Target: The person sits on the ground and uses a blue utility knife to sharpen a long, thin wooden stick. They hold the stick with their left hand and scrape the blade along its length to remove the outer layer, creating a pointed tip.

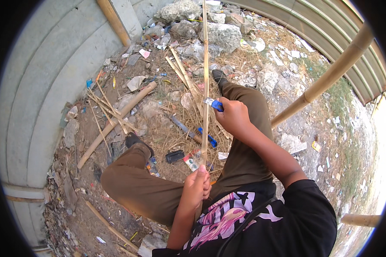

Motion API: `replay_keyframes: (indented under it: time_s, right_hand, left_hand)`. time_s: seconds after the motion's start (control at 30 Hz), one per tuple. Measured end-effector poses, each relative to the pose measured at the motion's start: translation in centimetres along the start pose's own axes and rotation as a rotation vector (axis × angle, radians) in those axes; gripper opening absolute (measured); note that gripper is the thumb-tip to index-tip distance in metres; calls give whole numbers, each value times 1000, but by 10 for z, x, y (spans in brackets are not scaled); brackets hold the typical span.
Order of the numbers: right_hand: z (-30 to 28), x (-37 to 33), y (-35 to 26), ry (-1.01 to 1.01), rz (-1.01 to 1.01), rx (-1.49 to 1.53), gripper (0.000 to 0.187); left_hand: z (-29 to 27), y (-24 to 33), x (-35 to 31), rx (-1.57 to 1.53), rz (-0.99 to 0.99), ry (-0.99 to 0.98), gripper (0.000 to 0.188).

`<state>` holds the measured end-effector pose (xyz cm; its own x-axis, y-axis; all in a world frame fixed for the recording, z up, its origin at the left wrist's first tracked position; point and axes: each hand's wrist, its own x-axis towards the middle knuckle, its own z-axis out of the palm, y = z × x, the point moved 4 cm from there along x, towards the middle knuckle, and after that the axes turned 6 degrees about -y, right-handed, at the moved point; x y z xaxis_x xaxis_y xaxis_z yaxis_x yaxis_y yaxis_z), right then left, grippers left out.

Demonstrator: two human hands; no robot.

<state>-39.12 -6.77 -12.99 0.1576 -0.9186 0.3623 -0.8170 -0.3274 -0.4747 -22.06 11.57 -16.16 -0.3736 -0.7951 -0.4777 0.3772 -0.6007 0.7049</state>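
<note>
A long, narrow bamboo strip (206, 60) runs away from me, from near my lap to beyond the far edge. My left hand (196, 183) is closed round its near end, thumb along the top. Farther up, my right hand (233, 115) grips a blue utility knife (217, 105), its blade against the strip's right side. Between my legs lie a long-bladed knife (185, 128), a second blue tool (208, 138) and a small black object (174, 156). Split bamboo pieces (181, 70) rest on the ground beyond them.
A cut bamboo pole (98, 145) with thin strips across it lies to the left. Rocks (221, 36) and litter sit at the far side. A slanting bamboo post (319, 81) stands right, before a corrugated fence (317, 25); a grey panel wall (51, 85) is left.
</note>
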Motion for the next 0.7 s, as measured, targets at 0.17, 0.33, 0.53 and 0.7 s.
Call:
replay_keyframes:
  time_s: [0.17,0.33,0.53,0.7]
  right_hand:
    - [22,-52,-15,-151,-36,106,9]
    - [17,-41,-15,-91,59,106,12]
    - [14,-37,-14,-82,-19,43,14]
    - [16,-52,-12,-86,-21,98,22]
  left_hand:
    - [-6,-3,3,1,13,37,41]
    - [1,2,-2,20,6,17,42]
    - [-4,-2,1,14,-13,23,42]
    - [-1,-4,4,30,-11,21,43]
